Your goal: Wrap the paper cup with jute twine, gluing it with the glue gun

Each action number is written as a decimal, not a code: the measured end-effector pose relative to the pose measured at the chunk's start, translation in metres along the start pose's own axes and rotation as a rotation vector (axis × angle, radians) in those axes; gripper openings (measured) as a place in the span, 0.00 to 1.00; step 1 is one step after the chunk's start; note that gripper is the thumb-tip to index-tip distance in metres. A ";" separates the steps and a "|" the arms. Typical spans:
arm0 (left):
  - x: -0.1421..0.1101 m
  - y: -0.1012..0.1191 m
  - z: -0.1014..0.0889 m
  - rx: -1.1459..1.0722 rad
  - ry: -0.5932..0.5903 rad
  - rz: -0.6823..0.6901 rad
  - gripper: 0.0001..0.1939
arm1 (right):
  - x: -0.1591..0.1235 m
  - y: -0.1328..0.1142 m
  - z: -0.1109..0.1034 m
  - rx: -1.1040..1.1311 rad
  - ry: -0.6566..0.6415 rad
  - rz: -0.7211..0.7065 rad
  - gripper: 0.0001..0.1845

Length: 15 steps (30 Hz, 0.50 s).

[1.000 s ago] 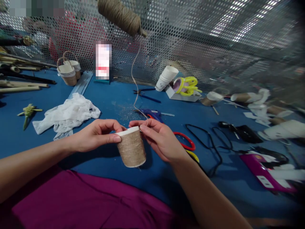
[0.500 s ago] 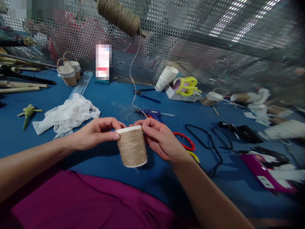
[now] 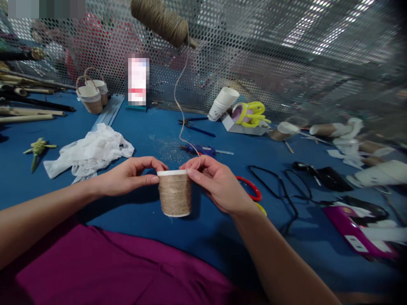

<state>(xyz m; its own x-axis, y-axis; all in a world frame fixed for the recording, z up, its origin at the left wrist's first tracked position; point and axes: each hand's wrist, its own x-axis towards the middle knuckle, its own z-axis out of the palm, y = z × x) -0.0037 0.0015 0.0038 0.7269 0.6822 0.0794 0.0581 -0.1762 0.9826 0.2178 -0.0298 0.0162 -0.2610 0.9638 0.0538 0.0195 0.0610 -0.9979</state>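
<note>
A paper cup (image 3: pixel 175 195) wrapped in brown twine, its white rim uppermost, is held between my two hands over the blue table. My left hand (image 3: pixel 135 176) pinches the rim on the left, thumb outside. On the other side my right hand (image 3: pixel 219 182) has thumb and fingers closed at the rim. Twine (image 3: pixel 178 99) runs down from a large spool (image 3: pixel 160 21) to my right fingers. Behind the cup lies a blue glue gun (image 3: pixel 203 150) with a clear stick in its back.
White lace (image 3: pixel 92 148) lies left, near two twine-covered baskets (image 3: pixel 90 99). Pliers (image 3: pixel 199 127), stacked paper cups (image 3: pixel 222 103) and a box of yellow-handled scissors (image 3: pixel 248 116) stand farther back. Red-handled scissors (image 3: pixel 252 190), a black cable (image 3: pixel 280 186) and a magenta power strip (image 3: pixel 345 226) are right.
The cup has turned more upright and its base has shifted slightly left. My right fingers have shifted at the rim; both hands remain on the cup.
</note>
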 end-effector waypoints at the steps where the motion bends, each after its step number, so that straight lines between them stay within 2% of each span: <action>1: 0.000 0.000 0.000 0.035 -0.013 0.006 0.06 | 0.000 -0.002 0.000 -0.034 -0.006 -0.008 0.07; 5: -0.002 0.001 0.001 0.185 -0.038 0.025 0.10 | -0.001 -0.005 0.003 -0.181 -0.042 -0.044 0.06; 11: -0.002 0.006 0.010 0.327 0.066 0.035 0.11 | -0.005 -0.002 0.011 -0.326 -0.040 -0.093 0.05; 15: -0.001 0.013 0.016 0.394 0.080 0.047 0.09 | -0.007 -0.002 0.016 -0.362 -0.040 -0.141 0.05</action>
<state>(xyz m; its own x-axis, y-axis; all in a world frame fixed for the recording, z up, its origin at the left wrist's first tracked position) 0.0073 -0.0131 0.0138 0.6804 0.7171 0.1507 0.2955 -0.4567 0.8391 0.2041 -0.0404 0.0177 -0.3228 0.9290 0.1810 0.3178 0.2865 -0.9038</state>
